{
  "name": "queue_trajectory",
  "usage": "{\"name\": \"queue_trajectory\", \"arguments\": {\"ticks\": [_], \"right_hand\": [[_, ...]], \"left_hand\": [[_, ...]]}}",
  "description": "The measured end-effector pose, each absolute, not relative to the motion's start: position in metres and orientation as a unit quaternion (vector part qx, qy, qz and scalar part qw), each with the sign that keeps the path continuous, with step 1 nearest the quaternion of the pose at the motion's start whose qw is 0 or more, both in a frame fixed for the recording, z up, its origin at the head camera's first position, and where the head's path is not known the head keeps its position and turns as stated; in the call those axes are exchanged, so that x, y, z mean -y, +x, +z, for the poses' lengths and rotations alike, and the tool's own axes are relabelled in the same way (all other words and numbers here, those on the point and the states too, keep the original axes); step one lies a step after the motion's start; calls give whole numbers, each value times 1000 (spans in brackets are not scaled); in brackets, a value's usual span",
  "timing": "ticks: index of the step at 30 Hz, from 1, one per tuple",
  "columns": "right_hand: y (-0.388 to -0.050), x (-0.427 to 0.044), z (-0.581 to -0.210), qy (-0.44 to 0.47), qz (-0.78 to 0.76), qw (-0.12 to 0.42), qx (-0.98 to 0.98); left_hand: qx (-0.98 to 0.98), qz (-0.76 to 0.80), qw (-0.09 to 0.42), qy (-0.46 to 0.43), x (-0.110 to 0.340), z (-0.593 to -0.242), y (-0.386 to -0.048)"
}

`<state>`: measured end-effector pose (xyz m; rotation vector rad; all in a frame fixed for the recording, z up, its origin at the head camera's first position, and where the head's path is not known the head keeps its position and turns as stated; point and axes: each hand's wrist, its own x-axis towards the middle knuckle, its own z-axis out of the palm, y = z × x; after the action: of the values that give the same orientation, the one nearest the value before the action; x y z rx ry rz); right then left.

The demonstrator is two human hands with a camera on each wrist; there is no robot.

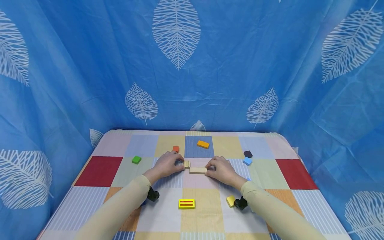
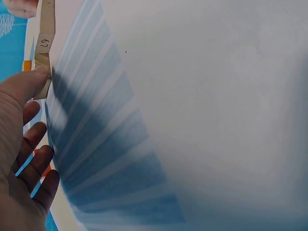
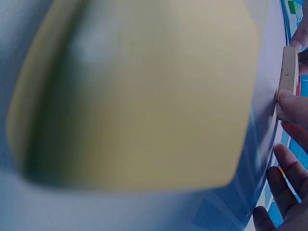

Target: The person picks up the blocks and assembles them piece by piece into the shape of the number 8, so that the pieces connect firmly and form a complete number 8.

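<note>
My left hand pinches a small wooden block near the middle of the table. In the left wrist view, the thumb lies on that small block, whose end meets a longer wooden block marked with a printed number. My right hand pinches the right end of this longer plain block. The right wrist view shows the right thumb against the long block, with fingertips of the left hand at its far end. The other fingers of both hands are spread loosely.
Around the hands lie a green block, a red-orange one, an orange one, a black one and a blue one. Nearer are a yellow block with red stripes and a plain yellow block, below the right wrist.
</note>
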<state>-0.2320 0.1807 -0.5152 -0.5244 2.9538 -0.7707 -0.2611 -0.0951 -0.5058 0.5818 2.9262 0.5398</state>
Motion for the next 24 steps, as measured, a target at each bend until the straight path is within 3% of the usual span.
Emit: {"name": "queue_trajectory", "arguments": {"ticks": [24], "right_hand": [[-231, -179, -513, -165, -249, 26, -954]], "left_hand": [[-960, 190, 48, 201, 96, -505, -260]]}}
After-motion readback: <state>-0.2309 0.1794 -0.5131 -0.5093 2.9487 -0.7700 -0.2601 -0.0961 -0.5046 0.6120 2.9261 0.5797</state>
